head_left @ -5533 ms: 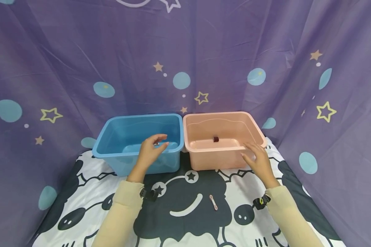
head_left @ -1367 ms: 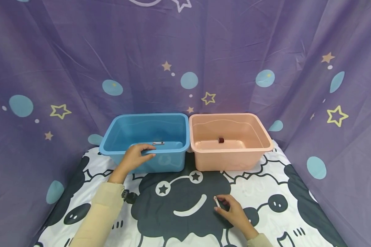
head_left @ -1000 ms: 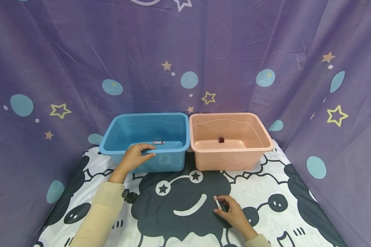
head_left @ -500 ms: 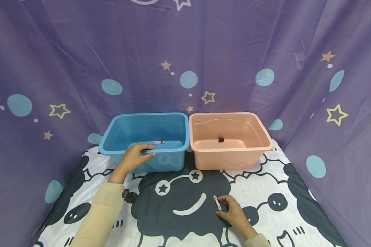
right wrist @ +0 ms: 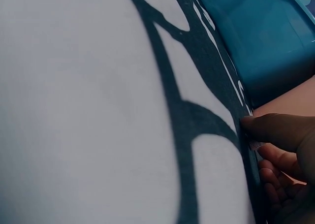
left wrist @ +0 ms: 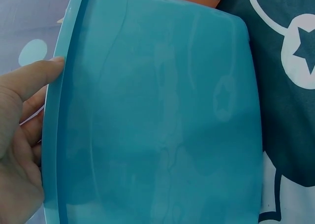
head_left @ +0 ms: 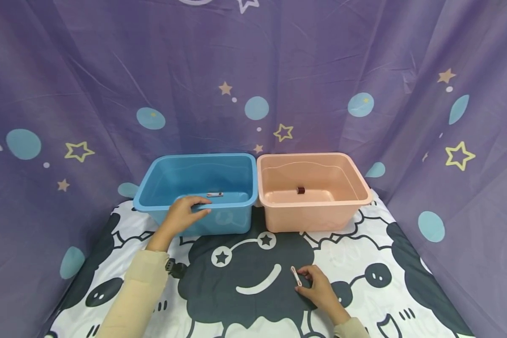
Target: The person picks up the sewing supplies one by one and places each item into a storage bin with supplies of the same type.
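Note:
A slim pink-and-white thread skein (head_left: 295,276) lies slantwise at the fingertips of my right hand (head_left: 321,292), low over the dark cloth print. Thumb and forefinger stand at its two ends; in the right wrist view a bit of its label (right wrist: 255,145) shows between them. My left hand (head_left: 181,218) grips the front rim of the blue bin (head_left: 236,205), thumb on the outer side and fingers behind the rim in the left wrist view. Inside that bin rests a small white item with dark marks (head_left: 214,194), perhaps another skein.
A peach bin (head_left: 306,218) stands directly right of the blue one, with a small dark brown cylinder (head_left: 301,190) on its floor. The patterned cloth (head_left: 253,300) spreads in front. A purple curtain (head_left: 186,94) hangs behind and along the sides.
Since the oldest frame, my right hand has moved from beside the peach bin down to the skein, and my left hand onto the blue rim. Over the last second both hands have hardly moved.

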`<state>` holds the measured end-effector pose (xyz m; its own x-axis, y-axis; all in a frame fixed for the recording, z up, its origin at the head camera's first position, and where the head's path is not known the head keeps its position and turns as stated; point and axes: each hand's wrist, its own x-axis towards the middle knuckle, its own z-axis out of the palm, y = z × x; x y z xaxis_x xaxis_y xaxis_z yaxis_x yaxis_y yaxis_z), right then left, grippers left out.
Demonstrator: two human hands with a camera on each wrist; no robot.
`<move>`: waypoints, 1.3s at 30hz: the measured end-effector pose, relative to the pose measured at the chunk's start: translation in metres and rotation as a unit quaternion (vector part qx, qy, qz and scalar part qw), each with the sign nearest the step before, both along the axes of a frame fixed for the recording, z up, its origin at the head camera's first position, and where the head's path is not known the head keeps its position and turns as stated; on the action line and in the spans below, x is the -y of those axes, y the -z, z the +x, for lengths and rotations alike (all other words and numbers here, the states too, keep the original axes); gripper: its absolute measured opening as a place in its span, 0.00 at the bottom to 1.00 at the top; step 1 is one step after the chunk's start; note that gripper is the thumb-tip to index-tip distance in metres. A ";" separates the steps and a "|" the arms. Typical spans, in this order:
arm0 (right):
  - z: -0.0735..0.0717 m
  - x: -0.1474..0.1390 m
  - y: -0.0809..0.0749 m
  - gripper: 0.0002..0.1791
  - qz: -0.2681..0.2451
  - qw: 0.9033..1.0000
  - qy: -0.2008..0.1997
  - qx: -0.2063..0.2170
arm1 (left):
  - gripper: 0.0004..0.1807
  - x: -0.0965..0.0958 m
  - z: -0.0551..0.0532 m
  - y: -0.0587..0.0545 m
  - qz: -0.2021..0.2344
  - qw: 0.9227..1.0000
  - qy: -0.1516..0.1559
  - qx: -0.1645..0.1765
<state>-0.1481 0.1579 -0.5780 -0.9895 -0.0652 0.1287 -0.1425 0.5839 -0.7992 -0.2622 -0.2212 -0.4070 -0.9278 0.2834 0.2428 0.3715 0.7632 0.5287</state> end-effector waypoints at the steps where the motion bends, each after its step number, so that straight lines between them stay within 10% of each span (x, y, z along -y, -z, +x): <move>1: 0.000 0.000 0.000 0.23 -0.001 1.000 0.002 0.003 | 0.17 0.000 0.000 0.000 0.000 1.000 0.000 0.001; 39: -0.006 0.001 -0.002 0.12 0.008 1.000 0.004 0.019 | 0.17 0.000 -0.002 -0.001 -0.018 1.000 0.007 -0.006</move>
